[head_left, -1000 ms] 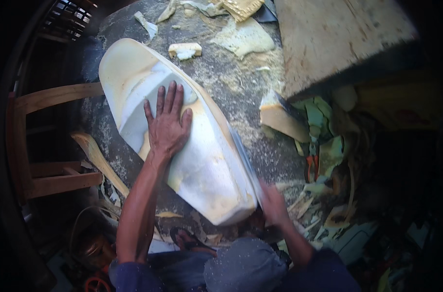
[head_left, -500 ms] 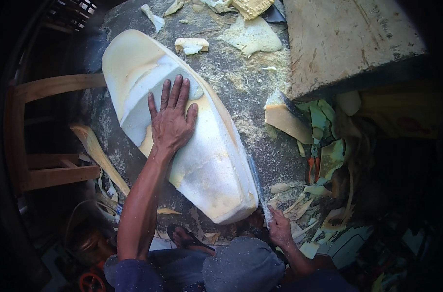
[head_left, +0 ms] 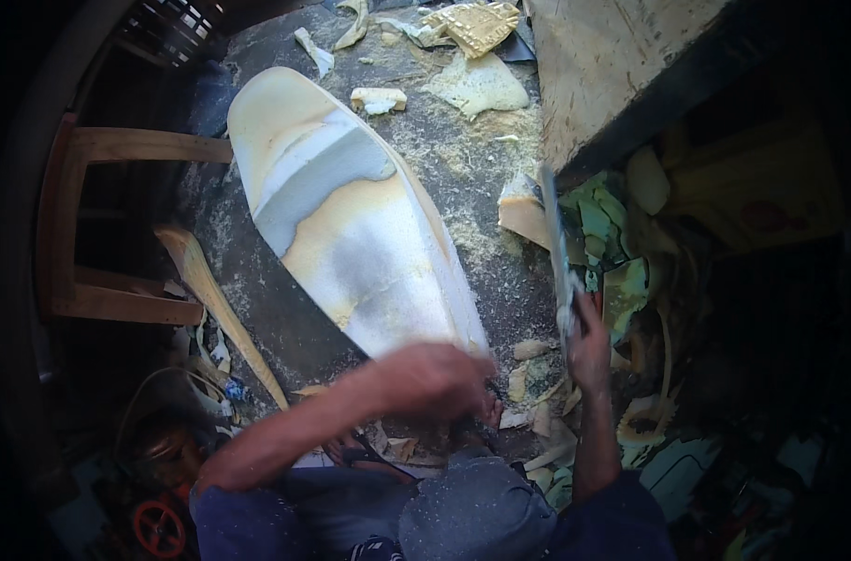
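A long, shaped seat foam (head_left: 351, 224), cream and white, lies slantwise on the dark work surface. It looks like a motorcycle seat, its rounded end far left and its narrower end near me. My left hand (head_left: 439, 379) is across that near end, smeared by motion; its fingers are not distinct, and it covers part of the foam. To the right of the foam, my right hand (head_left: 589, 348) is closed around the lower end of a long, narrow grey blade (head_left: 554, 220). The blade points away from me, apart from the foam and slightly blurred.
Foam offcuts (head_left: 482, 84) and crumbs litter the dark surface (head_left: 295, 318). A wooden block (head_left: 622, 75) stands far right, above a heap of scraps (head_left: 631, 290). On the left are a wooden frame (head_left: 65, 215) and a curved wooden piece (head_left: 215, 290). My foot (head_left: 351, 452) is near the front.
My left hand has left the top of the foam and swept to its near end. My right hand has raised the blade away from the foam's right edge, up and to the right.
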`<state>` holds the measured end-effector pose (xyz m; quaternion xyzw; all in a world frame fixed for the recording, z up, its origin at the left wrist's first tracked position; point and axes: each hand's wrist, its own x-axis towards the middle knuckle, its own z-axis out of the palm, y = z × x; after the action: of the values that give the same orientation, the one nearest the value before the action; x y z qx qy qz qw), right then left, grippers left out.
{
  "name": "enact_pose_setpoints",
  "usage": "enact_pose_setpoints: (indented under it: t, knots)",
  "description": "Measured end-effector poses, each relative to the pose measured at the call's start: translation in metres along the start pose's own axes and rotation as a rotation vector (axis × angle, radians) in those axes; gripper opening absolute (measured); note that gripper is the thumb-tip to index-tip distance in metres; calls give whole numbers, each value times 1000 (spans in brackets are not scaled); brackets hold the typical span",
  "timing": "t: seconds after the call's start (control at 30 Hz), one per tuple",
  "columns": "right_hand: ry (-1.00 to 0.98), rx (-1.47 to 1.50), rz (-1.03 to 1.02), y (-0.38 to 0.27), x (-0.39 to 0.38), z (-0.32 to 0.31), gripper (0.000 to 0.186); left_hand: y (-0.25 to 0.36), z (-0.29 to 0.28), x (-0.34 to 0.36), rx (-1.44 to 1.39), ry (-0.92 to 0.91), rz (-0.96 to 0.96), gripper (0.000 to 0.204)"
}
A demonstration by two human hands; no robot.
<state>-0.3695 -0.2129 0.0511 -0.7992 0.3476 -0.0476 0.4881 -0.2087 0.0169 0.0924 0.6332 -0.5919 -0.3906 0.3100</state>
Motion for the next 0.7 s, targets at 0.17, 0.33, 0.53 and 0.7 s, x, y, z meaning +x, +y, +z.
enact_pose_setpoints:
  t: [0.17, 0.33, 0.53, 0.7]
  knots:
    - [-212, 33, 319, 25, -77, 9, 45, -96, -30, -38, 701, 288, -412, 67]
    - [-53, 277, 90, 35, -87, 62, 41, -93, 7, -28, 772, 446, -407, 67]
    - [-421, 701, 137, 12, -46, 146, 49, -110, -58, -71, 849, 171, -562, 58]
    - [-361, 460, -73, -29, -6, 182, 56, -85, -14, -107, 340, 866, -1106, 62]
